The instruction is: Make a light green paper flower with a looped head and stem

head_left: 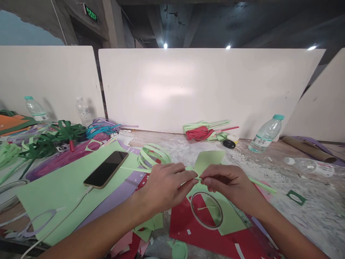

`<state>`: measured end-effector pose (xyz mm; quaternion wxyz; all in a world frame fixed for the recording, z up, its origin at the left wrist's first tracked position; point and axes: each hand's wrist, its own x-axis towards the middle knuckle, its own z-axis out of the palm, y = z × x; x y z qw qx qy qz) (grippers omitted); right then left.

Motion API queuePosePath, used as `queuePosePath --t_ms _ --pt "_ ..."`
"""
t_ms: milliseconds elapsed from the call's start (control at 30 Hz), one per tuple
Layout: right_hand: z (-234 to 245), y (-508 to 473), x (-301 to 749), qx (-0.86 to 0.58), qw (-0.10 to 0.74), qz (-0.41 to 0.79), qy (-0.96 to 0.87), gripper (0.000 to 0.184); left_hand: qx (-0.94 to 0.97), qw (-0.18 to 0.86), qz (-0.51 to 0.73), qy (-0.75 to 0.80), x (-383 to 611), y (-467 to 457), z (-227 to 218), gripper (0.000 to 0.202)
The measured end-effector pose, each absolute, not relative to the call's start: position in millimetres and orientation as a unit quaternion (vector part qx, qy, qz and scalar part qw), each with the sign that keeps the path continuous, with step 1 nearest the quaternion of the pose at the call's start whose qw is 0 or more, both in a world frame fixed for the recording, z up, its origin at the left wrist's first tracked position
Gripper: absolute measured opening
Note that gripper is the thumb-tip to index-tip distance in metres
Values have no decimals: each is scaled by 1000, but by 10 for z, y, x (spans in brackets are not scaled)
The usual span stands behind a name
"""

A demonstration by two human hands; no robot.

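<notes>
Near the middle of the table, my left hand [172,183] and my right hand [229,185] meet fingertip to fingertip. Both pinch a small light green paper piece [199,178], mostly covered by the fingers. Behind them a flat light green paper piece [209,160] stands up at a slant. Below the hands a ring-shaped roll of tape [212,228] rests over red paper [180,225] and a light green sheet [233,221]. A loop bundle of light green paper strips [153,156] lies just beyond my left hand.
A phone [106,169] with a white cable lies on a large green sheet [54,192] at left. Water bottles [266,135] stand at right and far left; another bottle [309,167] lies flat. Red strip bundles [199,133] sit against the white panel [210,90]. Scraps litter the table.
</notes>
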<state>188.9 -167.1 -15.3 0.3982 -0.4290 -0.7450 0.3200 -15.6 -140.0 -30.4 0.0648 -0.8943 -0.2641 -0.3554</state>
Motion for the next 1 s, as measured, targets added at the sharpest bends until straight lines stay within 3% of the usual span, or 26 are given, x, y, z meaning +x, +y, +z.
queuePosePath --t_ms 300,667,1000 --pt "-214 -1717 1771 -392 461 159 -780 10 -895 61 -345 -277 -148 -1410 -291 24" --pt "-282 -1725 1699 -381 502 89 -772 8 -894 121 -347 -256 -141 -1428 -326 22" --pt "-279 -1706 1713 -466 481 234 -704 28 -882 160 -359 -260 -154 -1386 -339 29"
